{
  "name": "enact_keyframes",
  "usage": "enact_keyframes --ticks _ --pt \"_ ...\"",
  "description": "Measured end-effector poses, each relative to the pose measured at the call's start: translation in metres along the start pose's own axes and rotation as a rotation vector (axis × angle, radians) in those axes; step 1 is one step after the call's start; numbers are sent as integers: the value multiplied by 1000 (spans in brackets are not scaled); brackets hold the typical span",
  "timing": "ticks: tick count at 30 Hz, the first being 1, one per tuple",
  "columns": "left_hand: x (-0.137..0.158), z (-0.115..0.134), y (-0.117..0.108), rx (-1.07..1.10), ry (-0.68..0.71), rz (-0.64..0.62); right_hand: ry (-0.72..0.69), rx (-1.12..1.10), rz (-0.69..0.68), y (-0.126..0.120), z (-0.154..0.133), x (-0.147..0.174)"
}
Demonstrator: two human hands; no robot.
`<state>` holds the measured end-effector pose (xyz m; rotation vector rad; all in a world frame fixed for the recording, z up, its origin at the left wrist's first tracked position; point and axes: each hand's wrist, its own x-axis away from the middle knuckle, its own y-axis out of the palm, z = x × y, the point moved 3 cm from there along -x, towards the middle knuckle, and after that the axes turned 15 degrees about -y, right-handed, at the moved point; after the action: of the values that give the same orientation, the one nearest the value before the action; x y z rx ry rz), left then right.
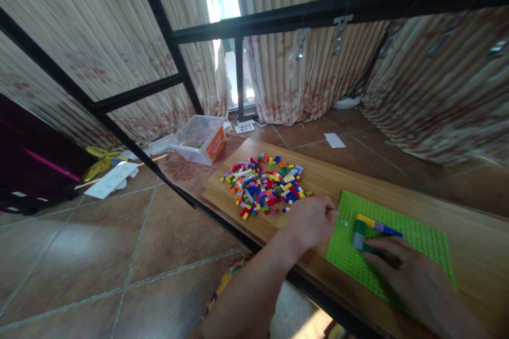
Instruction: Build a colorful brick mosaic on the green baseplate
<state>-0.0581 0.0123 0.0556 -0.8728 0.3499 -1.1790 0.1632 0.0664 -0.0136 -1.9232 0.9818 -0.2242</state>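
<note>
A green studded baseplate point(427, 241) lies on the wooden board. Toy building bricks on it form a corner: a yellow brick point(365, 220), purple and blue bricks point(389, 230) along one side, green and grey-blue bricks point(359, 235) along the other. My right hand point(405, 265) is over the plate, thumb and fingers closed around a dark green brick point(369, 247) at the end of the grey-blue part. Just left of the plate, my left hand point(312, 220) is closed in a pinch; what its fingertips hold is too small to make out.
A loose heap of multicoloured bricks point(266, 185) spreads over the board point(326, 169) beyond my left hand. Behind it stands a clear plastic box point(194, 140) with an orange label. A black metal frame point(178, 63) crosses in front of the curtains. Papers point(334, 140) lie on the tiled floor.
</note>
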Motion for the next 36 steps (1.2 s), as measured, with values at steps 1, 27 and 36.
enact_keyframes --ticks 1,27,36 --pt "-3 -8 -12 34 17 34 1 4 -10 0 -1 0" --pt "-19 -111 -96 -341 -372 299 308 -177 331 -49 -10 -1" --pt "-16 -64 -81 424 -55 284 237 -245 435 -49 -21 -7"
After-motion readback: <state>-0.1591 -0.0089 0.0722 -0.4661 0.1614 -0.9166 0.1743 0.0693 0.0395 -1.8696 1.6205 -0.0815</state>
